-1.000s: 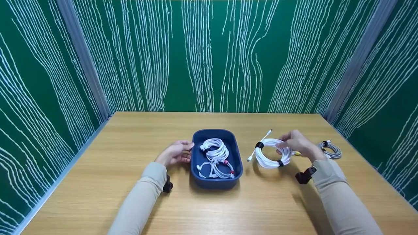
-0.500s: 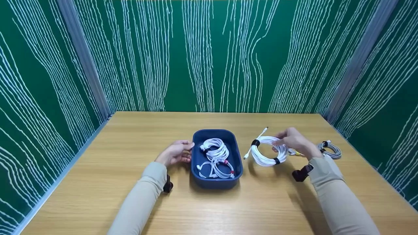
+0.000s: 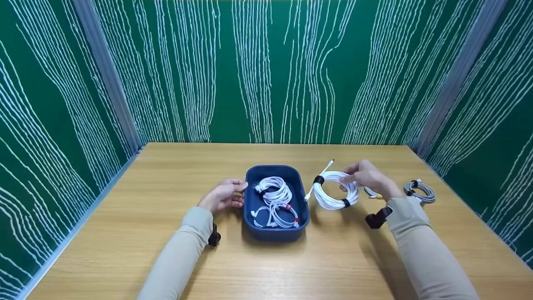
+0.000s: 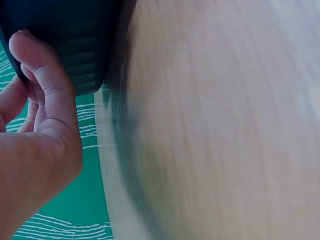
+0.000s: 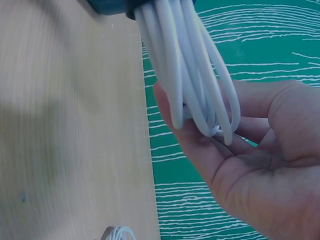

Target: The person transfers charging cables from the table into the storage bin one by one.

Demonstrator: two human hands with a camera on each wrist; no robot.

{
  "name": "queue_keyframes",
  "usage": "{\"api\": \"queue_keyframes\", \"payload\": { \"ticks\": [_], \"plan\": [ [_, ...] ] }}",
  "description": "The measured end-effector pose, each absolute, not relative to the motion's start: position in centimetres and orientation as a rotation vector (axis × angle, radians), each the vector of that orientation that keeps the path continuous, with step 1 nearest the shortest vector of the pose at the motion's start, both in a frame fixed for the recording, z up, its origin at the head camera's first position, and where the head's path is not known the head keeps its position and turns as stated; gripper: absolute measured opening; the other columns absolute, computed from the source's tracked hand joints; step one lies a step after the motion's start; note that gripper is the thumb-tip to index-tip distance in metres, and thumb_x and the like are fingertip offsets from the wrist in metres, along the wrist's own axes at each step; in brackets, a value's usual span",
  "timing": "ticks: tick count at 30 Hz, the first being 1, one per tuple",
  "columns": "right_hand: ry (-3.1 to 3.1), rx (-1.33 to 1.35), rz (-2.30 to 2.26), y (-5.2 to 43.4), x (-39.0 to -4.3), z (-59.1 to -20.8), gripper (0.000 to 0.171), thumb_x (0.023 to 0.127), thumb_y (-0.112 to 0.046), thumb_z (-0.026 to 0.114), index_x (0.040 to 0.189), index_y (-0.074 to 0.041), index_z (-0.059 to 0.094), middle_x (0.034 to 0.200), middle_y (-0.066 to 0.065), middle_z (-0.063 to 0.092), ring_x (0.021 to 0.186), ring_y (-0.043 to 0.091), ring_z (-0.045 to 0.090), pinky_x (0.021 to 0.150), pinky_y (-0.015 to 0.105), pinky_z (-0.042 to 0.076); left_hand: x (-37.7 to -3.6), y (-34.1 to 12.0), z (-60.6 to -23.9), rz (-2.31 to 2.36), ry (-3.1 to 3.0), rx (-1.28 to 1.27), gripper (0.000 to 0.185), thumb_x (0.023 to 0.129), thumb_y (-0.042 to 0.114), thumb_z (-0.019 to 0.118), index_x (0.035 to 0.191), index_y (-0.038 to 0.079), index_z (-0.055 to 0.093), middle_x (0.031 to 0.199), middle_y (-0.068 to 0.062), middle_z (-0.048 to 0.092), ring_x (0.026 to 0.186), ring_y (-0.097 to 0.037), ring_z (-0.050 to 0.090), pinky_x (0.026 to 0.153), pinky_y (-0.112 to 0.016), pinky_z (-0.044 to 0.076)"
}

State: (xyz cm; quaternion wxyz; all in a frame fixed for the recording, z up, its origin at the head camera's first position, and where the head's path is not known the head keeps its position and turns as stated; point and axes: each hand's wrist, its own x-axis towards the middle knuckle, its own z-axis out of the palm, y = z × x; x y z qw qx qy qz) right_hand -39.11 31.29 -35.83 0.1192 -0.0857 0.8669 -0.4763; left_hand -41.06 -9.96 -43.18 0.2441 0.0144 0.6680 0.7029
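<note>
A dark blue bin (image 3: 276, 236) stands mid-table with two bundles inside: a white coiled cable (image 3: 275, 189) and a thinner cable with red ties (image 3: 280, 216). At its left side, my left hand (image 3: 225, 195) holds the rim; the left wrist view puts the thumb (image 4: 42, 62) against the outer wall. My right hand (image 3: 366, 177) pinches a large white coiled cable (image 3: 329, 202) by its right side. Black straps bind this coil, which hangs tilted above the table just right of the bin. One of its plug ends reaches near the bin's right rim.
Farther right on the wooden table (image 3: 333, 258) lie a grey coiled cable (image 3: 421, 192) and a cable with a yellow plug (image 3: 372, 193), partly hidden by my right hand. Green walls with white lines (image 3: 283, 75) rise behind the table and at both sides.
My right hand has carried the large white coiled cable left and slightly up, closer to the bin. More of the yellow-plug cable shows. My left hand and the bin have stayed put.
</note>
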Motion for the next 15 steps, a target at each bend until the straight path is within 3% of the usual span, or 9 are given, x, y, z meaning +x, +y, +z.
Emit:
{"api": "queue_keyframes", "payload": {
  "ticks": [15],
  "plan": [
    [2.507,-0.249,-1.403,29.0,-39.8,-35.6,0.031,0.088,0.000,0.064,0.115,0.013,0.060,0.086,0.012,0.072,0.075,0.017,0.071,0.064,0.023,0.057,-41.0,-9.9,-43.2,1.925,1.839,0.028,0.013,0.100,0.017,0.050,0.087,0.014,0.051,0.069,-0.003,0.055,0.058,-0.015,0.053,0.055,-0.024,0.048]
  ]
}}
